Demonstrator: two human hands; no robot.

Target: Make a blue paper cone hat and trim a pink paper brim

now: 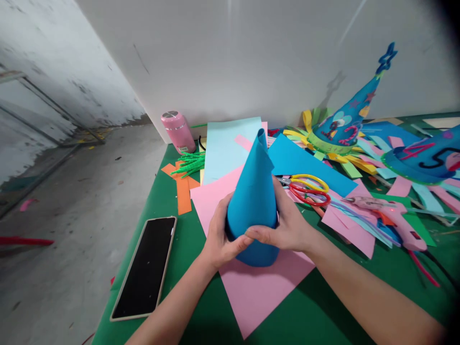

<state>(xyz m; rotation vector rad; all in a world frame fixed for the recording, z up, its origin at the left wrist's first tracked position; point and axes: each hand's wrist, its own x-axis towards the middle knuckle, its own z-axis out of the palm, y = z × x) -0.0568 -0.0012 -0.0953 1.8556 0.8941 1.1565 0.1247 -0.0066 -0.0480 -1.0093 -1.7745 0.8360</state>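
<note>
A plain blue paper cone stands nearly upright, its rolled tip pointing up and its wide end low over a pink paper sheet. My left hand wraps its left side and my right hand wraps its right side. Both thumbs meet across the front of the cone, low down. The fingers behind it are partly hidden. Just right of the cone lie scissors with yellow and red handles, their blades partly hidden by my right hand.
On the green table lie a phone, green pipe cleaners, orange paper strips and a pink glue gun. A pink bottle stands near the wall. Decorated blue cone hats with paper fringes occupy the right.
</note>
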